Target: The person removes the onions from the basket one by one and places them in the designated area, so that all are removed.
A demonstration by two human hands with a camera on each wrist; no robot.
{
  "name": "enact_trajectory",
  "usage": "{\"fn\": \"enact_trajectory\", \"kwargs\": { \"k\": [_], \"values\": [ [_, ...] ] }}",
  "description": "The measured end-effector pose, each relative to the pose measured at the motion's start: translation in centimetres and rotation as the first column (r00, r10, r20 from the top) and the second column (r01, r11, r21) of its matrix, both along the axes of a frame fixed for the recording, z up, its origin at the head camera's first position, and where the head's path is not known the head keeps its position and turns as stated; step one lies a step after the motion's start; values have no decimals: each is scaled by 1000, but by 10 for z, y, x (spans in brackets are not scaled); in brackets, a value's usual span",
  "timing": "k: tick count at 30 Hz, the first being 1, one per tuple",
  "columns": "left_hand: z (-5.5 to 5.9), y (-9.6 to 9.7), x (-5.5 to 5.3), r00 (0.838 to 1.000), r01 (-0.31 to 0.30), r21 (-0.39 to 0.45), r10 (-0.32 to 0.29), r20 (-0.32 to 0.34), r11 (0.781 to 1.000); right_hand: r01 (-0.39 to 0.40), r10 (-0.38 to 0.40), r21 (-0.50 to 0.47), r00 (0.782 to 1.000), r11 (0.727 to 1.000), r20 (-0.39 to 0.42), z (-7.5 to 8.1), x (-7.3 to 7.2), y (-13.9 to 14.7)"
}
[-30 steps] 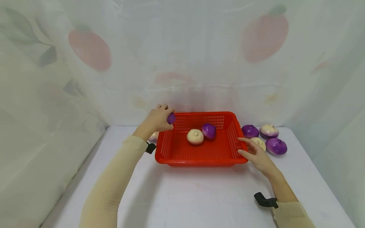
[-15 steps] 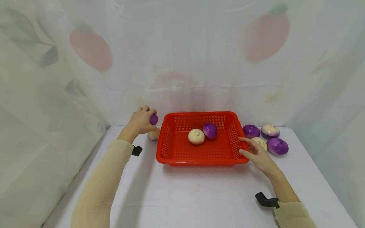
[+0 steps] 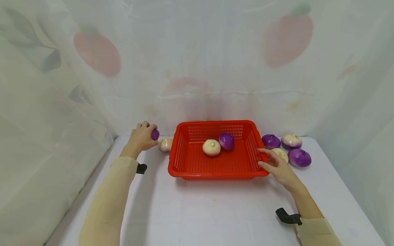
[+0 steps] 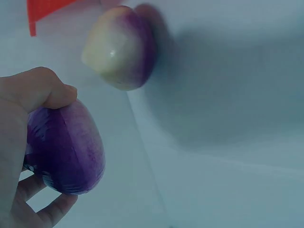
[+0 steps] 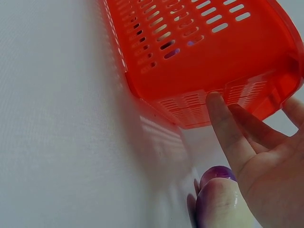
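Note:
My left hand (image 3: 142, 137) grips a purple turnip (image 4: 71, 147) at the left of the table, thumb on one side and fingers curled round the other. Close to its right, a cream and purple turnip (image 3: 165, 145) lies on the table beside the red basket (image 3: 215, 173). Inside the basket are a cream turnip (image 3: 211, 147) and a purple turnip (image 3: 226, 141). My right hand (image 3: 278, 168) touches the basket's right side with fairly straight fingers, as the right wrist view also shows.
Several purple and cream turnips (image 3: 299, 158) lie in a group right of the basket, one partly hidden behind my right hand. A white cloth covers the table (image 3: 212, 212). A pale printed curtain (image 3: 197, 61) rises behind it.
My left hand has moved left, away from the basket's left rim, and then lowered, with the purple turnip still in it. The right hand and the basket stay in place.

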State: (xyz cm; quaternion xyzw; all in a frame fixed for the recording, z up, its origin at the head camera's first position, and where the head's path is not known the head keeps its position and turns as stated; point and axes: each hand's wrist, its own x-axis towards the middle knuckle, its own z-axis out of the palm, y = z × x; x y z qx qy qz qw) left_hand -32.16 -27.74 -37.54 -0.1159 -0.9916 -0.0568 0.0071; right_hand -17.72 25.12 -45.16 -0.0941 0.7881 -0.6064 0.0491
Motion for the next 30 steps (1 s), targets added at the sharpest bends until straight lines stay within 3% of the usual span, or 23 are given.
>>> {"fn": "enact_trajectory", "kwargs": {
  "k": [9,17,22,30],
  "values": [
    [-33,-17,5,998,-52,17,52,21,998,-10,10,-10,1000,1000,-4,0,1,1],
    [-58,-17,8,994,-100,69,97,47,993,0,0,-13,1000,1000,-5,-2,1,0],
    [-64,-13,10,989,-132,72,126,79,989,3,-3,-8,1000,1000,-8,-3,2,-2],
    [-64,-13,8,986,-136,79,127,106,988,12,-12,12,1000,1000,-12,-1,1,0]
  ]
}}
